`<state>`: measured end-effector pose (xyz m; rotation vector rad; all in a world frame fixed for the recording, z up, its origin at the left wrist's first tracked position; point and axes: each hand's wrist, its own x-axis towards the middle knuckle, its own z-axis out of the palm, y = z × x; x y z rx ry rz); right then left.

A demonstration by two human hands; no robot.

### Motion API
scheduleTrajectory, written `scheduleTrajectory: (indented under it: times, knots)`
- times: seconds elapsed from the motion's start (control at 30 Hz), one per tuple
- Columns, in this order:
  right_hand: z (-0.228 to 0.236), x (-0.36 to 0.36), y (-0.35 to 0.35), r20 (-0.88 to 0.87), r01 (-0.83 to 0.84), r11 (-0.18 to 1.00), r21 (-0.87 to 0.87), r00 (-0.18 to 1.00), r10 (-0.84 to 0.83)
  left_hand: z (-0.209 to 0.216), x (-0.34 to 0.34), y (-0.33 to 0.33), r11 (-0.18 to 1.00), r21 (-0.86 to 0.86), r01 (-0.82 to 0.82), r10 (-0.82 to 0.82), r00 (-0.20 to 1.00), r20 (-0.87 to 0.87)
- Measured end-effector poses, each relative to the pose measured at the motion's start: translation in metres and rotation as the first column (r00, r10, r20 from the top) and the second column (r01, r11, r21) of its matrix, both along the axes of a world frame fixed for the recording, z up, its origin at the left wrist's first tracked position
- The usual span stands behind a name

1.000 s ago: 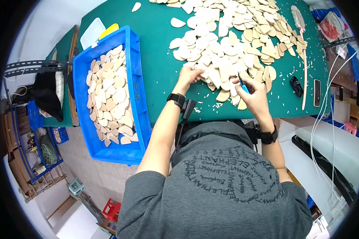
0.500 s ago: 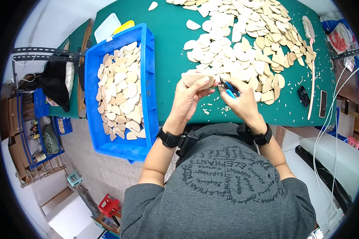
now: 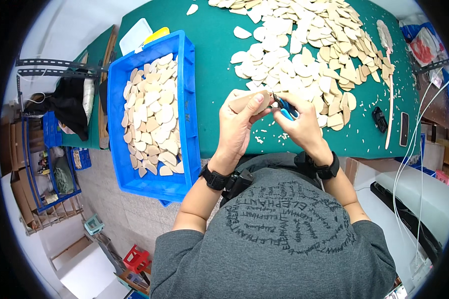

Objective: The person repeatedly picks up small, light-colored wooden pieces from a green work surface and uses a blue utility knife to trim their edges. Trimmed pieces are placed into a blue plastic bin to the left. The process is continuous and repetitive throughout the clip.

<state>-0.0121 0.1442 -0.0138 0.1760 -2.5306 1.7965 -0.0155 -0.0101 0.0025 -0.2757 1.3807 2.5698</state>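
My left hand (image 3: 235, 124) is closed on a flat beige piece with a rounded edge (image 3: 243, 103), thumb on top and fingers beneath. In my right hand (image 3: 305, 126) is a pair of blue-handled cutting pliers (image 3: 286, 108), fingers wrapped round the grips. The dark jaws of the pliers meet the right end of the piece, near my left fingertips; whether they touch it I cannot tell. Beyond my hands lies a large heap of similar pale pieces (image 3: 304, 62). To my left, a blue plastic crate (image 3: 188, 109) holds many more of them.
Small pale scraps (image 3: 264, 138) litter the green tabletop (image 3: 212, 65). A duster with a long pale handle (image 3: 390, 99), a black clip-like object (image 3: 379, 119) and a phone (image 3: 404, 130) lie at the right. White cables (image 3: 403, 169) hang there. A red stool (image 3: 136, 258) stands on the floor at lower left.
The piece in my left hand has turned, its right end now tilted up and nearer the pliers. My left wrist has shifted slightly right. Crate and heap look the same.
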Motion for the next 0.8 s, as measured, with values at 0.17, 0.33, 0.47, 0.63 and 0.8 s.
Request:
scheduleTrajectory:
  times: [0.17, 0.33, 0.47, 0.63, 0.8]
  knots:
    - [-0.0019, -0.0012, 0.0005, -0.016, 0.012, 0.999, 0.043, 1.000, -0.011, -0.0021, 0.0004, 0.0036, 0.997, -0.070, -0.025, 0.022, 0.999, -0.036]
    - [-0.0005, -0.0014, 0.0023, -0.011, 0.025, 0.998, 0.056, 1.000, -0.024, -0.0023, 0.0009, 0.0074, 0.993, -0.103, -0.054, 0.048, 0.997, -0.052]
    - [0.0009, -0.0021, 0.0023, 0.002, 0.014, 0.997, 0.077, 1.000, -0.015, -0.0031, 0.0016, 0.0073, 0.990, -0.123, -0.070, 0.062, 0.996, -0.070]
    - [-0.0010, -0.0035, 0.0010, -0.034, 0.011, 0.997, 0.080, 0.999, -0.008, -0.0031, 0.0022, 0.0077, 0.988, -0.130, -0.082, 0.072, 0.994, -0.078]
    - [-0.0022, -0.0051, 0.0003, -0.062, -0.004, 0.997, 0.080, 0.998, 0.009, -0.0024, 0.0032, 0.0080, 0.984, -0.145, -0.100, 0.090, 0.993, -0.077]
